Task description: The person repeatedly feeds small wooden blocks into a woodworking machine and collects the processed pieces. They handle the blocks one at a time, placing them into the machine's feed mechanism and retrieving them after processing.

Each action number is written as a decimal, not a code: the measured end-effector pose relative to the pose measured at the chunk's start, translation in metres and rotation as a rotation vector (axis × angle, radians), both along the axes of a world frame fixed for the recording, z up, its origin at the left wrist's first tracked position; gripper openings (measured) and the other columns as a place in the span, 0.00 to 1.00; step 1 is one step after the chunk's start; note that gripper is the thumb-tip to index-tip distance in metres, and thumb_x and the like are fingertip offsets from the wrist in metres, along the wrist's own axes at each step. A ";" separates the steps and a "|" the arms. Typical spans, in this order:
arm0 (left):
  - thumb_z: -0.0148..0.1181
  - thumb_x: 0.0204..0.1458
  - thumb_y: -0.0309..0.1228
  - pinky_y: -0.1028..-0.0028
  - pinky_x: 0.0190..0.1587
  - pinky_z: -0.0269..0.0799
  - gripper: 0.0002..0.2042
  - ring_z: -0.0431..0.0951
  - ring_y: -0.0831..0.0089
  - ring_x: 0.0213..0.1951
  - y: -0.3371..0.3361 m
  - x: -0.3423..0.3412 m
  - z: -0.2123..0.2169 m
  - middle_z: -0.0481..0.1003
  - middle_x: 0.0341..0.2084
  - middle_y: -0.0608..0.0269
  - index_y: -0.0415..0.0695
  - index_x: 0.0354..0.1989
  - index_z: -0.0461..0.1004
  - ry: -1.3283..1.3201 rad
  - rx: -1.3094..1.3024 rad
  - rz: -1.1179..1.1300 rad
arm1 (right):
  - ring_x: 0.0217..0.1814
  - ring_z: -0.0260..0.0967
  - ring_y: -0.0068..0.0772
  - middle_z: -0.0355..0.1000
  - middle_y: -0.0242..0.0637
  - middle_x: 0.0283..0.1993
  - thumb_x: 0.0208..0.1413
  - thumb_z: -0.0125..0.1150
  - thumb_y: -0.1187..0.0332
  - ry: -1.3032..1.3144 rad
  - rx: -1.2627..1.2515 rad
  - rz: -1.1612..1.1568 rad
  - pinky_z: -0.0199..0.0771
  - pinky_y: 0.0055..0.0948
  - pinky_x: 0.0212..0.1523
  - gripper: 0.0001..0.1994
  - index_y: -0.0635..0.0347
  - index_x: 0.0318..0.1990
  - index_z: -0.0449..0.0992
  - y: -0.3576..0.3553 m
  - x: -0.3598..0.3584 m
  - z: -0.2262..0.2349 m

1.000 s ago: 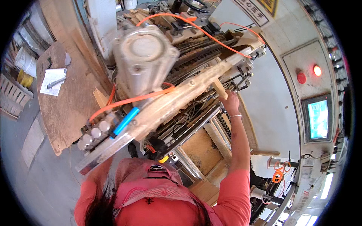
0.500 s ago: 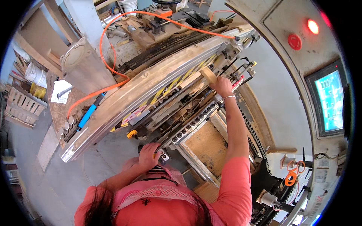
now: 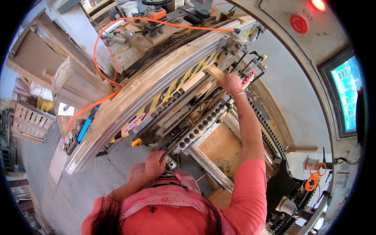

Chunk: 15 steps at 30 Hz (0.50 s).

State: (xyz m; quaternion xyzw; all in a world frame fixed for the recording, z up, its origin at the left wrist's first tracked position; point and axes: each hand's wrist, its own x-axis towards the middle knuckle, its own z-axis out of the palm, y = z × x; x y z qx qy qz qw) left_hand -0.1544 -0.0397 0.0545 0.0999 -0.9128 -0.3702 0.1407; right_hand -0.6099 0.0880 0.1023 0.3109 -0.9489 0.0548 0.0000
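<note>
Filling the workshop's middle, a long multi-spindle boring machine [image 3: 164,94] is running from 8 to 1 o'clock. At 1 o'clock, the right hand [image 3: 232,83] is clamping a wooden block [image 3: 215,73]; at 6 o'clock, the left hand [image 3: 155,163] is closing around the machine's lower end.

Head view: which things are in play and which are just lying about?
In hand:
- wood piece, held by right hand
- machine
- front edge, touched by left hand

Lying about:
- orange hose
- screen
- red button
- crate
- white bucket
</note>
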 end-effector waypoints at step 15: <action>0.57 0.44 0.23 0.60 0.41 0.70 0.14 0.73 0.50 0.39 0.002 -0.001 -0.003 0.73 0.36 0.48 0.38 0.41 0.69 0.016 0.030 0.025 | 0.36 0.75 0.45 0.75 0.47 0.32 0.39 0.65 0.51 -0.038 0.059 -0.067 0.76 0.37 0.39 0.21 0.64 0.30 0.79 -0.014 0.006 0.015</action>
